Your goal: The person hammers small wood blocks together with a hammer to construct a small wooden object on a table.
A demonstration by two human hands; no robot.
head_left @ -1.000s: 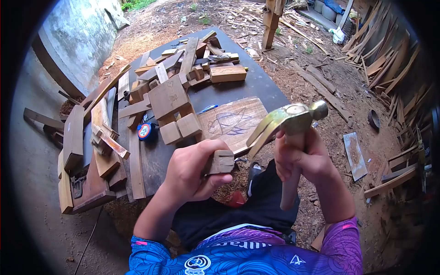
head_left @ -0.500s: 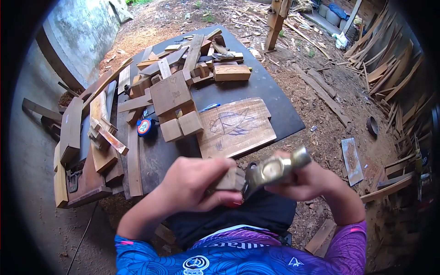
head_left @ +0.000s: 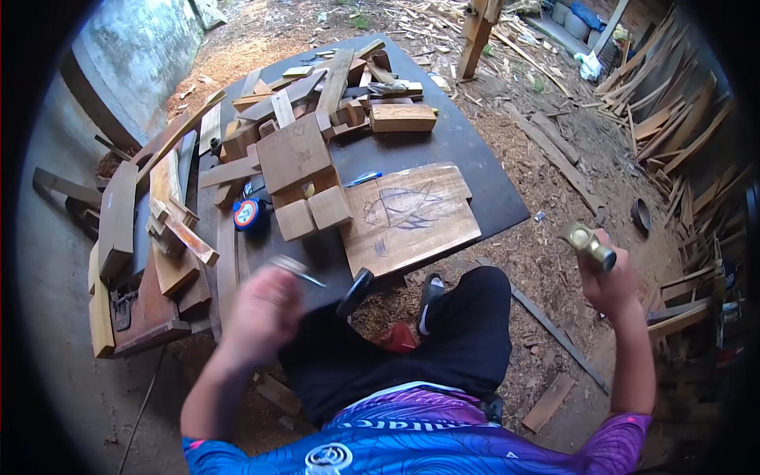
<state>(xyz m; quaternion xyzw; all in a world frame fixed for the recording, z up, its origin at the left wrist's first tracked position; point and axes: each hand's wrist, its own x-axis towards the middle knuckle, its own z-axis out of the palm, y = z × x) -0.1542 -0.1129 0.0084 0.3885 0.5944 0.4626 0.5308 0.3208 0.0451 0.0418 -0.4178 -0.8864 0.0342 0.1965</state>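
My left hand (head_left: 265,313) is smeared by motion near the table's front edge, its fingers closed. From its top juts a small pale tool with a thin metal tip (head_left: 310,279); blur hides its kind. Out to the right, my right hand (head_left: 613,285) grips a hammer (head_left: 590,245) with a brass-coloured head, its handle mostly hidden by the fist. Between the hands, a wooden board (head_left: 412,214) with a fish drawn on it in blue lines lies on the dark table (head_left: 467,142). A blue pen (head_left: 364,179) rests at its upper edge.
Joined wooden blocks (head_left: 297,158) stand left of the board, beside a blue tape measure (head_left: 247,212). Wood offcuts (head_left: 336,79) are heaped at the back. A metal clamp (head_left: 123,309) sits at the left corner. Planks (head_left: 673,119) lean along the right side; shavings cover the ground.
My hands have parted. The left, with the small tool, has moved left; the right has carried the hammer far to the right and slightly up.
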